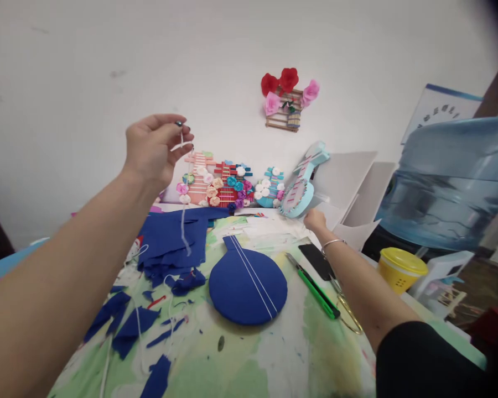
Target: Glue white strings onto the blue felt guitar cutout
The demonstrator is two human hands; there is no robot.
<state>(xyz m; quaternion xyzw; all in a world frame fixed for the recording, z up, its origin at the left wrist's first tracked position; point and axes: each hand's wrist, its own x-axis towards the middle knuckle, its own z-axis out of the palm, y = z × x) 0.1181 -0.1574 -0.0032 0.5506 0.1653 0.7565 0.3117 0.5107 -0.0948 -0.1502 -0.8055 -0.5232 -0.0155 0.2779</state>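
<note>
My left hand (160,143) is raised at the upper left, thumb and forefinger pinched on a thin white string (183,226) that dangles over blue fabric (172,240). My right hand (315,220) reaches to the back right, beside the light blue instrument model (301,190); its fingers are curled, and what they hold, if anything, is hidden. Between my arms lies a blue, round-bodied shape (247,284) with a short neck and two white strings running across it. A green cutter (317,293), a black flat object (316,261) and gold-handled scissors (349,315) lie right of it.
Blue scraps (136,329) and white cord (107,365) litter the left of the painted cloth (216,370). Flower-decorated instrument models (226,188) line the wall. At the right are a yellow-lidded container (402,268) and a large water bottle (452,182).
</note>
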